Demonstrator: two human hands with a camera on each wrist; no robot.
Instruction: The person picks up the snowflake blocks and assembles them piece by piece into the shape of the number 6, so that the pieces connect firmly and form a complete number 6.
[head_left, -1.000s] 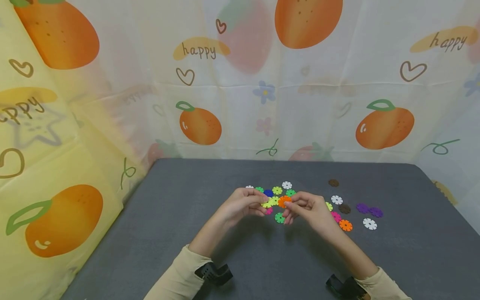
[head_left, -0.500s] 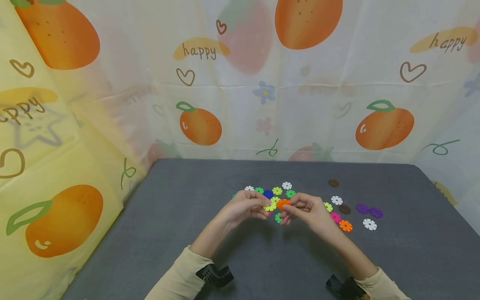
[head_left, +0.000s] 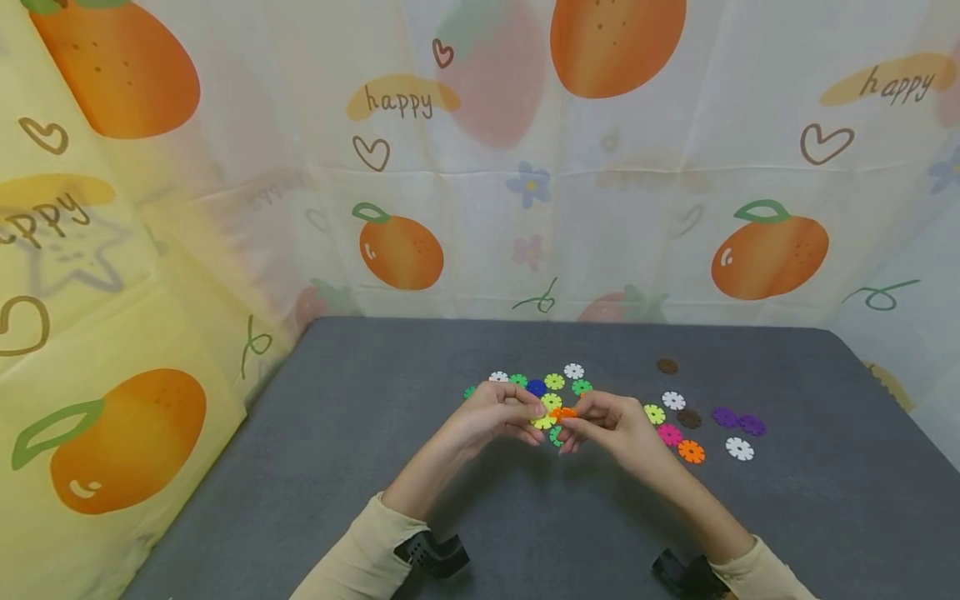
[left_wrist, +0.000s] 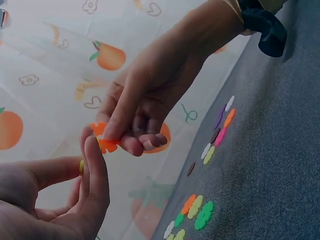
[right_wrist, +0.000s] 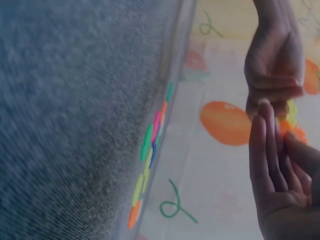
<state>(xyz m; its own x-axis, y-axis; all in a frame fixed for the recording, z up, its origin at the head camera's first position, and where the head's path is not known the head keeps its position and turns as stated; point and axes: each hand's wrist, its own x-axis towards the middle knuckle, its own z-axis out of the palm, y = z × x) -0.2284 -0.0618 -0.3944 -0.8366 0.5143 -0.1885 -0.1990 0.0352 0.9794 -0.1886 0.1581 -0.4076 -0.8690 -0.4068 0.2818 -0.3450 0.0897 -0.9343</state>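
Note:
In the head view my left hand (head_left: 491, 417) pinches a yellow notched snowflake disc (head_left: 543, 422) between thumb and fingers, above the table. Facing it, my right hand (head_left: 617, 427) pinches an orange snowflake disc (head_left: 564, 412) with thumb and forefinger. The left wrist view shows the orange disc (left_wrist: 108, 145) tilted against the left fingers, with only a sliver of the yellow disc (left_wrist: 81, 167) visible. From the right wrist, the yellow disc (right_wrist: 292, 115) and the orange disc meet edge to edge. Whether their slots interlock, I cannot tell.
Behind the hands lie several loose discs, among them a blue disc (head_left: 536, 387) and a white disc (head_left: 573, 371). More are scattered at the right, including an orange disc (head_left: 692, 452) and two purple discs (head_left: 725, 417). A patterned curtain (head_left: 480, 208) hangs behind the grey table (head_left: 337, 467).
The orange disc has turned from nearly face-on to nearly edge-on and shifted slightly left. My left hand has moved a little right and down with the yellow disc, bringing both closer.

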